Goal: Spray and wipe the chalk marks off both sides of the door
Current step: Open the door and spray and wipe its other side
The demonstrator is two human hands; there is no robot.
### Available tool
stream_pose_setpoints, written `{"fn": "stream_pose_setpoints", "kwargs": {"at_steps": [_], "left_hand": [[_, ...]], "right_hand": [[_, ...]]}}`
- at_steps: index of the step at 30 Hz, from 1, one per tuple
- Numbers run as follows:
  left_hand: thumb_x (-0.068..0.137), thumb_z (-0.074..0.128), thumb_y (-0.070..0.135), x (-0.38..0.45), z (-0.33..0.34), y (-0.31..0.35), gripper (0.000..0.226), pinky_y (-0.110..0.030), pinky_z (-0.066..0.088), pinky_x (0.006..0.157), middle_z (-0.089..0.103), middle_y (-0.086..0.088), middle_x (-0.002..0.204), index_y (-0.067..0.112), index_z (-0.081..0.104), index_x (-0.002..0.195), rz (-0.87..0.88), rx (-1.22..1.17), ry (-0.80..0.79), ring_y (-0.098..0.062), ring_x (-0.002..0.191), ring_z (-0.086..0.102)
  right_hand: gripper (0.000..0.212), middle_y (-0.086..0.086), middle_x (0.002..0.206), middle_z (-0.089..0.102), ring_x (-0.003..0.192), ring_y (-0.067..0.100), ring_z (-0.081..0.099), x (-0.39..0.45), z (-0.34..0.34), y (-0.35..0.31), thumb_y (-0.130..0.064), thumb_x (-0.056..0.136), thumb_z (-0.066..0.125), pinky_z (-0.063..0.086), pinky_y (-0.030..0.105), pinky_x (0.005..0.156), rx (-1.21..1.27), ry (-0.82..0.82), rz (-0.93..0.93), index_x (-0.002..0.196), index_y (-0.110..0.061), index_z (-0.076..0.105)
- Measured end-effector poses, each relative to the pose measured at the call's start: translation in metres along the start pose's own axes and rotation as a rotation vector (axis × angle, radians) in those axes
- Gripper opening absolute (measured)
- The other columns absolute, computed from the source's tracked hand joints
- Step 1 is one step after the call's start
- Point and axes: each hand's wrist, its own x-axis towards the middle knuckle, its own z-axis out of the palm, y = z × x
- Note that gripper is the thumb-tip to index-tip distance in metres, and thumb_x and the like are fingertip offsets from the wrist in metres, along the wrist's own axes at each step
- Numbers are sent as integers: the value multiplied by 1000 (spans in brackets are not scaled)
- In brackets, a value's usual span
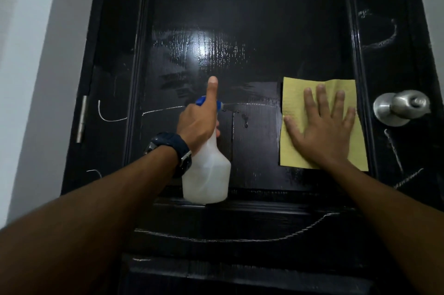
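The left hand (197, 124) gripped the spray bottle (206, 174) by its neck, nozzle aimed at the chalk line (163, 109) crossing the black door (240, 18), likely to wet it before wiping. The right hand (322, 126), fingers spread flat, pressed the yellow cloth (295, 92) against the wet panel beside the knob (401, 107), so it wiped broadly.

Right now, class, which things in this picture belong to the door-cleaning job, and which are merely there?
Belonging to the job:
white plastic spray bottle with blue trigger, held by left hand
yellow square cloth, pressed flat by right hand
black wooden door
white chalk marks

Merely there:
round silver metal doorknob
dark wristwatch
silver hinge
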Motion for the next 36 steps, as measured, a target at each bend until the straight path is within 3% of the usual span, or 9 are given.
{"fn": "stream_pose_setpoints", "kwargs": {"at_steps": [5,9,25,28,33,36], "left_hand": [[92,14,80,-4,-20,11,102,-32,50,68,64,-8,71,-5,68,112,-51,27,-43,-20,64,65],[91,18,81,-9,-21,19,95,-34,51,67,62,-9,75,2,68,109,-67,48,11,-20,61,61],[87,21,86,-20,-52,-7,107,-43,58,81,61,-5,64,-7,69,109,-95,22,23,-18,56,63],[87,21,86,-22,-66,-9,106,-45,59,85,62,-5,64,-7,70,107,-74,17,18,-19,58,63],[89,22,84,-24,-87,-8,100,-34,53,68,63,-8,70,-2,71,99,-69,40,-8,-18,60,64],[86,20,87,-20,-92,-13,103,-34,57,71,66,-9,71,0,73,101,-67,78,0,-19,62,67]], "right_hand": [[83,0,169,-7,153,35,-14,-1,-1,1,-75,95,22,-2,62,121,8,-5,-13,161,-29,2],[82,1,169,-4,154,36,-12,-4,-2,0,-72,97,27,-3,63,120,27,-12,-16,161,-27,5],[82,3,169,0,154,36,-9,-29,3,-16,-70,96,22,2,63,121,63,-49,-16,161,-21,12],[80,4,169,-1,154,38,-7,-53,9,-47,-67,97,20,2,62,121,39,-104,-108,161,-21,10],[71,1,169,4,154,35,-7,-80,25,-115,-60,101,19,5,60,122,4,-187,-400,161,-22,16],[69,0,169,10,155,36,-3,-77,26,-128,-58,101,20,5,59,122,-17,-236,-557,160,-23,22]]}}
